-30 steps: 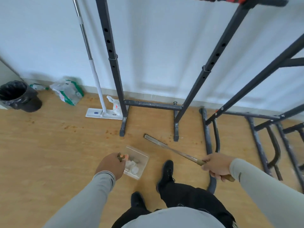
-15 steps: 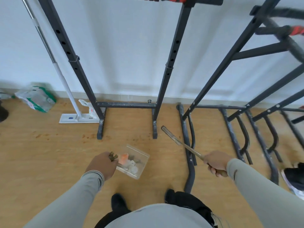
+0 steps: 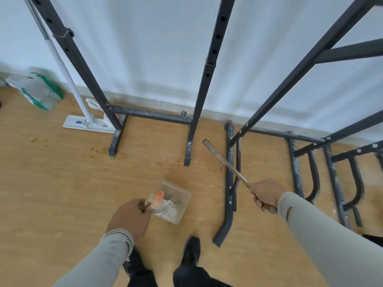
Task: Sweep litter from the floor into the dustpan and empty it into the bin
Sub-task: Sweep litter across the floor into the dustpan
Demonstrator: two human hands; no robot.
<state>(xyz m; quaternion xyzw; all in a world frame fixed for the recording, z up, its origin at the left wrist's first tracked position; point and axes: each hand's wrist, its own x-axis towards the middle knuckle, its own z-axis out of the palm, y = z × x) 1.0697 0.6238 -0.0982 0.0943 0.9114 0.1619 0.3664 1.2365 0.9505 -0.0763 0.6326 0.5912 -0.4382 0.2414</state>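
My left hand (image 3: 129,219) grips the dark handle of a clear plastic dustpan (image 3: 180,195), held just above the wooden floor. Inside it lie an orange scrap and several white bits of litter (image 3: 163,204). My right hand (image 3: 264,194) is curled round the wooden handle of a long thin flat-bladed tool (image 3: 223,160). Its blade points up and left, its tip near the foot of the black rack. Small brown crumbs (image 3: 97,150) dot the floor near the rack feet. The bin is out of view.
Black metal exercise frames (image 3: 192,125) stand against the white wall, with floor bars (image 3: 229,183) to the right of my feet. A white flat mop (image 3: 87,123) leans at the left. A clear and green plastic bag (image 3: 35,90) lies by the wall.
The view has swung to the right, so the black bin has left the frame. Both hands keep their grips; the blade tip now lies further right by the floor bars.
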